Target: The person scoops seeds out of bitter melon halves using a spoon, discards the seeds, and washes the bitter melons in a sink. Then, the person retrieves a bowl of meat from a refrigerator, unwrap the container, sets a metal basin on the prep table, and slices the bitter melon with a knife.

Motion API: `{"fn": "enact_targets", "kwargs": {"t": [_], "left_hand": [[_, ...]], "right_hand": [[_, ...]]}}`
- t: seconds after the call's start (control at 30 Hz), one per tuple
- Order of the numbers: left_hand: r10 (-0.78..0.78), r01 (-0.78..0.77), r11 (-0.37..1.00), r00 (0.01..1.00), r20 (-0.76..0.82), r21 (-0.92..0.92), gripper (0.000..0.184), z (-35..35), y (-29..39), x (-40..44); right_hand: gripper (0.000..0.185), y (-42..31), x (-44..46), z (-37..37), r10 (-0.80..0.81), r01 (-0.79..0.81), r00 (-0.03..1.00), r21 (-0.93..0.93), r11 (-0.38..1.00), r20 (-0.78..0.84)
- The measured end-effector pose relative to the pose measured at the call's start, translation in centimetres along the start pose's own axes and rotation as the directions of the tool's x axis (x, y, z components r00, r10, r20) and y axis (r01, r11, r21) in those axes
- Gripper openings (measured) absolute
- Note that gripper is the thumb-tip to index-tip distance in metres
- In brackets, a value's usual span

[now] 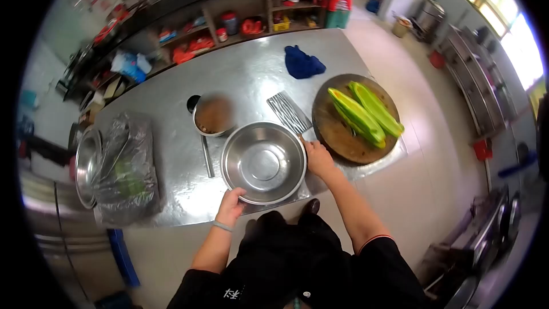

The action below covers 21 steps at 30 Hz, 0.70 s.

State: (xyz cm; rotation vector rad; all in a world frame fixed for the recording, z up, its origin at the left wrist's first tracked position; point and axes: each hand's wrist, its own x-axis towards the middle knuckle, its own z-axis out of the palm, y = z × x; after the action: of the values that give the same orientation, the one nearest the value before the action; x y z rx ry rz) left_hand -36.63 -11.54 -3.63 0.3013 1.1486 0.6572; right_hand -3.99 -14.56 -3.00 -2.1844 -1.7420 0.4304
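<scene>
A wide stainless steel bowl (263,163), with nothing in it, is at the table's near edge. My left hand (230,207) is closed on its near-left rim, thumb over the edge. On the bowl's right side my right hand (318,159) grips the rim, its fingers partly hidden. Just beyond that hand lies a cleaver (289,110), its handle end close to my fingertips. To the right, two long green gourd halves (359,117) rest on a round wooden chopping board (331,143).
Beyond the bowl's left side stands a pot with brown contents (214,114), with a metal handle below it. A blue cloth (303,62) lies at the back. Far left are a plastic bag (128,171) and another metal bowl (87,166). Shelves (246,20) line the far side.
</scene>
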Motion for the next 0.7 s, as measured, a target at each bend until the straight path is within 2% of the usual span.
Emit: {"fn": "enact_targets", "kwargs": {"t": [0.03,0.07,0.1,0.17,0.2,0.23,0.3,0.37,0.43,0.5,0.53,0.63,0.7], "left_hand": [[0.009,-0.009,0.999,1.000,-0.011,-0.032,0.023,0.3,-1.2,0.3],[0.016,-0.018,0.999,0.999,-0.028,-0.045,0.023,0.2,-2.2,0.3],[0.041,-0.044,0.996,0.998,-0.040,-0.079,0.021,-0.4,-3.1,0.5],[0.060,-0.065,0.992,0.997,-0.045,-0.110,0.018,1.7,-3.6,0.5],[0.053,-0.069,0.987,0.993,-0.107,-0.144,0.016,3.4,-3.0,-1.0],[0.042,-0.071,0.983,0.985,-0.168,-0.171,0.013,4.7,-2.7,-1.7],[0.008,-0.041,0.977,0.988,-0.153,-0.210,0.013,3.3,-3.2,0.4],[-0.027,-0.009,0.966,0.991,-0.135,-0.260,0.013,3.1,-3.4,1.8],[-0.035,0.010,0.955,0.996,-0.080,-0.296,0.013,5.6,-2.1,2.5],[-0.053,0.041,0.959,0.998,-0.034,-0.282,0.014,7.2,-1.3,4.2],[-0.015,0.007,0.951,1.000,-0.025,-0.310,0.015,8.4,-1.1,4.9],[0.014,-0.018,0.945,1.000,-0.015,-0.328,0.017,10.6,-0.5,7.6],[0.083,-0.066,0.940,0.996,0.036,-0.334,0.019,11.6,0.0,10.9]], "right_hand": [[0.047,0.9,1.4,-0.1,0.013,0.000,0.985,-0.075,0.997,0.171],[0.050,1.8,2.1,-0.1,-0.101,0.113,0.987,-0.094,0.989,0.121],[0.055,2.5,3.1,-0.2,-0.144,0.160,0.976,-0.092,0.983,0.164],[0.067,3.6,5.1,0.0,-0.126,0.161,0.950,-0.101,0.982,0.285],[0.079,3.5,5.9,-0.7,-0.124,0.146,0.925,-0.036,0.989,0.358],[0.086,3.2,6.5,-1.1,-0.063,0.045,0.920,0.053,0.998,0.387],[0.087,2.4,7.2,-2.0,0.000,-0.129,0.944,0.369,0.920,0.330],[0.081,1.5,7.9,-3.0,0.051,-0.185,0.963,0.514,0.838,0.263],[0.071,0.3,8.5,-5.7,0.076,-0.201,0.971,0.606,0.769,0.226],[0.063,0.1,8.4,-9.1,0.124,-0.263,0.957,0.611,0.747,0.261],[0.063,0.5,8.3,-10.6,0.130,-0.267,0.957,0.610,0.746,0.259],[0.057,2.8,6.2,-13.5,0.052,-0.047,0.999,0.684,0.728,0.012],[0.057,4.3,4.5,-16.0,0.052,0.004,0.997,0.715,0.699,-0.057]]}}
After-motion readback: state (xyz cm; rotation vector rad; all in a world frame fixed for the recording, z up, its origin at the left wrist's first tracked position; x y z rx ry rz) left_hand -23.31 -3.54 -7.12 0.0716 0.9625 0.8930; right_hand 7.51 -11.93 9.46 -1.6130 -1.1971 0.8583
